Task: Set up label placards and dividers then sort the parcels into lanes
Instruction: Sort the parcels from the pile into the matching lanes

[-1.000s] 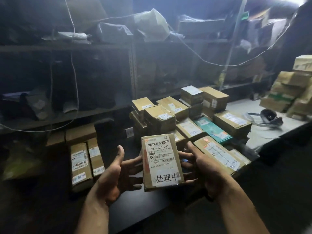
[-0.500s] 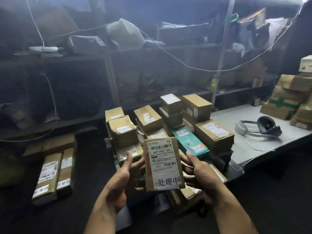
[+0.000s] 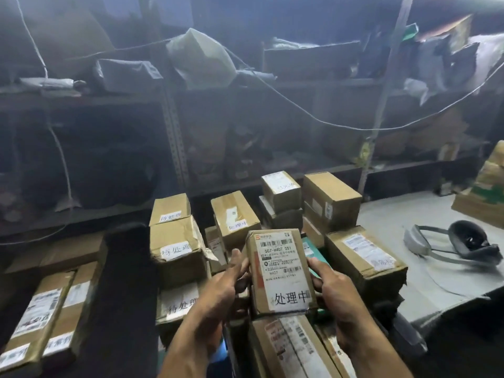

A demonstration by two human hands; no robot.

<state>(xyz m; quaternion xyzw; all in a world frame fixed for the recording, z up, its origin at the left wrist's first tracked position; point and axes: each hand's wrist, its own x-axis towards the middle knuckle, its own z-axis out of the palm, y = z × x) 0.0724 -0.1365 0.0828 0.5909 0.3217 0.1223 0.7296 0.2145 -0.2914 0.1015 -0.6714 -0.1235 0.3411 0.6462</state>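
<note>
Head-camera view: a left hand point(image 3: 218, 293) and right hand point(image 3: 335, 293) clasp a cardboard parcel point(image 3: 281, 271) marked 处理中 between their curled fingers. Beyond the fingertips, labelled boxes point(image 3: 177, 241) stand in rows; sorting appears unfinished, with loose parcels point(image 3: 294, 347) piled beneath the knuckles.

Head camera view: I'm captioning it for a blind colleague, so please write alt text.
Left hand and right hand grip a small brown cardboard parcel labelled 处理中 above a heap of taped brown cardboard boxes. A grey headset lies on the pale tabletop at right; dim cluttered shelves behind.
</note>
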